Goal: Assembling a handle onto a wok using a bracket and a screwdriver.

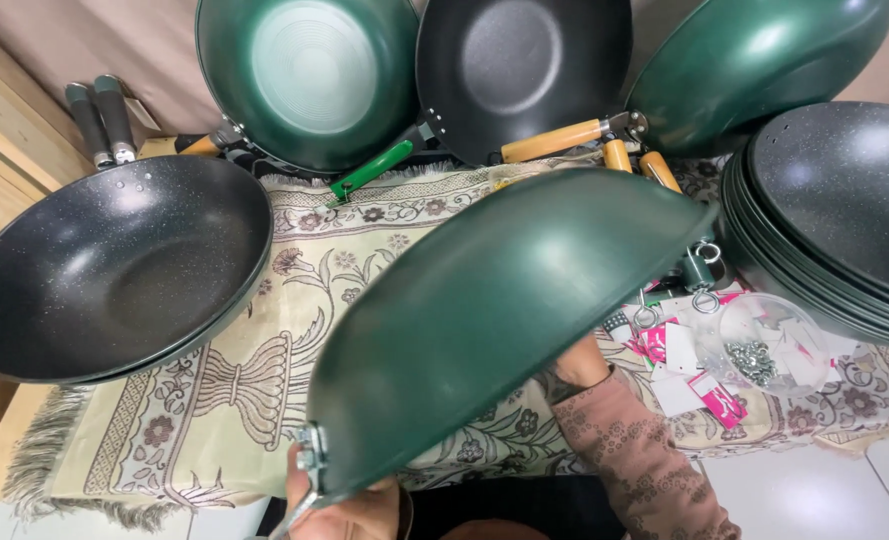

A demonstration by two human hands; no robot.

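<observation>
1. The left hand (349, 512) was at the bottom edge of the view, its fingers grasping the metal handle bracket (312, 458) of a green wok (494, 310).
2. The green wok was held tilted, its outer side towards the camera, above the patterned cloth (214, 400) that covered the table.
3. The right hand (576, 365) reached under the wok's far side from a patterned sleeve (634, 460); the wok hid its fingers, so whether they were clenched or released could not be told.
4. Just right of the sleeve lay pink and white tags (699, 385) and a clear plastic container (769, 345) holding small metal screws (752, 360).
5. At the left a black speckled wok (114, 265) rested on another pan, its rim over the cloth's edge.
6. At the right stood a stack of black speckled woks (834, 220) with green outsides.
7. Farthest off, three woks leaned in a row: a green one (309, 75), a black one (524, 70) with a wooden handle (554, 140), and a green one (754, 60) seen from outside.
8. A loose green handle (372, 170) lay on the cloth below them.
</observation>
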